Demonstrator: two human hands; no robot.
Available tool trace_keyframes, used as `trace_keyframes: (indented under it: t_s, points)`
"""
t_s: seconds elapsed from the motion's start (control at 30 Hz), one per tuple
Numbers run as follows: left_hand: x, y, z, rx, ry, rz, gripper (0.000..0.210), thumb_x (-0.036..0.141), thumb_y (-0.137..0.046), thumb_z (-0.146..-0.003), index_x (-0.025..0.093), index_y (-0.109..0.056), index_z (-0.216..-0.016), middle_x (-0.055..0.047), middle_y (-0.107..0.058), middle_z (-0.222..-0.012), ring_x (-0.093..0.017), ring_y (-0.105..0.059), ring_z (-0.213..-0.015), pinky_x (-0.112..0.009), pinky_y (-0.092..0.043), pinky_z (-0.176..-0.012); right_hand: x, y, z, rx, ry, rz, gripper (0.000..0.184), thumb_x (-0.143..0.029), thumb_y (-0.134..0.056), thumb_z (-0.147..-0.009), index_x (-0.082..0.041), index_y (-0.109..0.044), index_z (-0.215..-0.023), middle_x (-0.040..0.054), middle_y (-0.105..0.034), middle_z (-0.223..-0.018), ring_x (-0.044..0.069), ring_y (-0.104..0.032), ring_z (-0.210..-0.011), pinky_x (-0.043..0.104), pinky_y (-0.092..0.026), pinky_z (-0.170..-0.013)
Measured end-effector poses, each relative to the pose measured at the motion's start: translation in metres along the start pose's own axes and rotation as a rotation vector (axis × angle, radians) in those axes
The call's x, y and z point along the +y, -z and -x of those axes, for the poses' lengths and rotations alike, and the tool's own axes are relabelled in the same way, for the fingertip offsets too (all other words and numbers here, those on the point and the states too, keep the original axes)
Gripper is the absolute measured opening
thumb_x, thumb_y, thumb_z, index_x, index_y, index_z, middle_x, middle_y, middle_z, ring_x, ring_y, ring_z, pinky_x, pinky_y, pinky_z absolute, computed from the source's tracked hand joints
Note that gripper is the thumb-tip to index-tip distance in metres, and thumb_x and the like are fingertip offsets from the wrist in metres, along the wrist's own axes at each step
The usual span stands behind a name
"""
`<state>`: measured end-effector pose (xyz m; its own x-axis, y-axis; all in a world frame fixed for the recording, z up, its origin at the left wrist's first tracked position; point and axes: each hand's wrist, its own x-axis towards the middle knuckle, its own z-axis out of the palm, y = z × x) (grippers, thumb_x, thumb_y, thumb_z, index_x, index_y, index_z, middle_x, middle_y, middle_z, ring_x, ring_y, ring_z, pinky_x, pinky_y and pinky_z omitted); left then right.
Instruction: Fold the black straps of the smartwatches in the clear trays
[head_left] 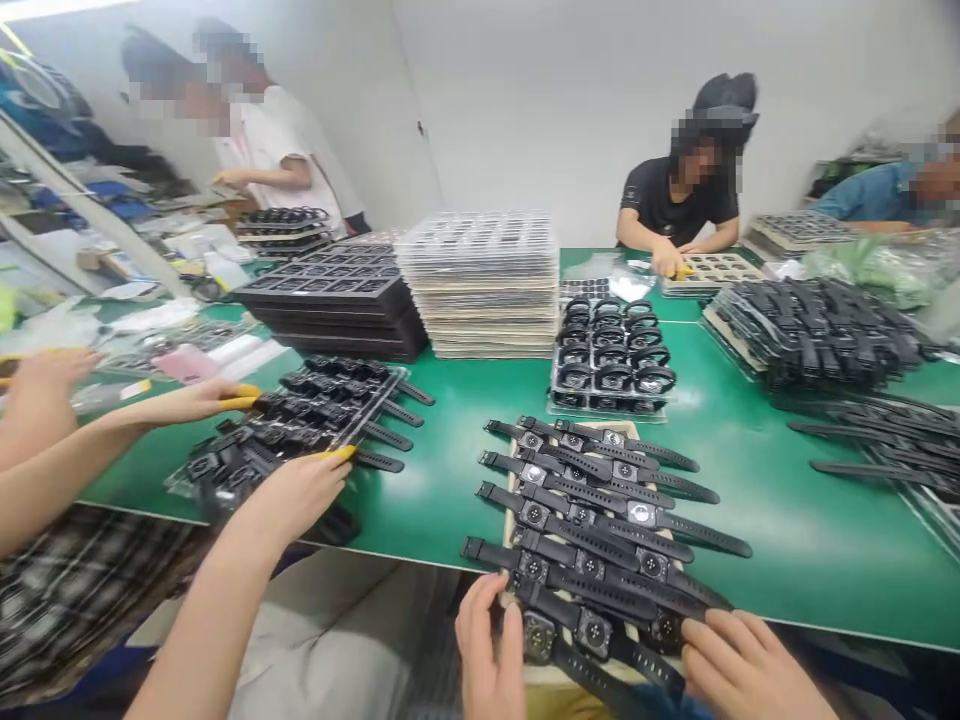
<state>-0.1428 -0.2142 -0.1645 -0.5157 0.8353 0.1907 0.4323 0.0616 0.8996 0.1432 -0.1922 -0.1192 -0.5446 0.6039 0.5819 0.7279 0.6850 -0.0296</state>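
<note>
The wearer's left hand [489,655] and right hand [742,665] each grip an end of the tray of watches [592,530] at the surface's [787,520] near edge. Best kept level with an even pull, since straps overhang both sides. Roughly ten watches on it, four co-workers around.

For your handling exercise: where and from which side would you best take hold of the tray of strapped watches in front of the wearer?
Probably by its two near corners, from the table's near edge: the tray of watches overhangs there, straps spill over both long sides, and the left hand and right hand already rest there.
</note>
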Motion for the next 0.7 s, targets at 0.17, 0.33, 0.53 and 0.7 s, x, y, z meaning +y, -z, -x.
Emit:
trace_keyframes:
  t_s: [0.17,0.33,0.53,0.7]
  points:
    - [0.032,-0.048,0.019,-0.162,-0.359,-0.226,0.025,0.03,-0.047,-0.102,0.027,-0.064,-0.12,-0.012,-0.063,-0.126,-0.029,-0.056,-0.121,-0.048,-0.046,-0.1,0.034,0.035,0.039,0.012,-0.193,-0.008,0.05,-0.044,-0.029,-0.111,-0.026,-0.066,-0.083,-0.0004,-0.078,-0.091,0.024,-0.06,-0.089,0.039,-0.037,-0.085]
    - [0.052,-0.065,0.014,-0.165,-0.462,-0.342,0.023,0.026,-0.046,-0.101,0.026,-0.063,-0.117,-0.011,-0.067,-0.122,-0.029,-0.059,-0.116,-0.046,-0.044,-0.094,0.055,0.042,0.056,0.035,-0.186,-0.089,0.046,-0.041,-0.033,-0.111,-0.025,-0.065,-0.083,0.0005,-0.077,-0.092,0.023,-0.06,-0.089,0.037,-0.038,-0.085]
    - [0.062,-0.066,0.004,-0.106,-0.52,-0.426,0.023,0.029,-0.046,-0.1,0.023,-0.067,-0.107,-0.01,-0.072,-0.116,-0.027,-0.065,-0.109,-0.043,-0.042,-0.089,0.062,0.033,0.053,0.143,-0.177,-0.166,0.046,-0.042,-0.035,-0.111,-0.025,-0.064,-0.079,-0.0006,-0.076,-0.088,0.021,-0.06,-0.087,0.034,-0.039,-0.081]
    - [0.064,-0.069,-0.004,-0.076,-0.579,-0.475,0.024,0.027,-0.046,-0.099,0.023,-0.069,-0.102,-0.01,-0.073,-0.112,-0.027,-0.067,-0.105,-0.042,-0.04,-0.087,0.066,0.02,0.06,0.182,-0.161,-0.158,0.045,-0.039,-0.036,-0.111,-0.026,-0.067,-0.081,-0.0023,-0.076,-0.087,0.019,-0.063,-0.085,0.032,-0.042,-0.079]
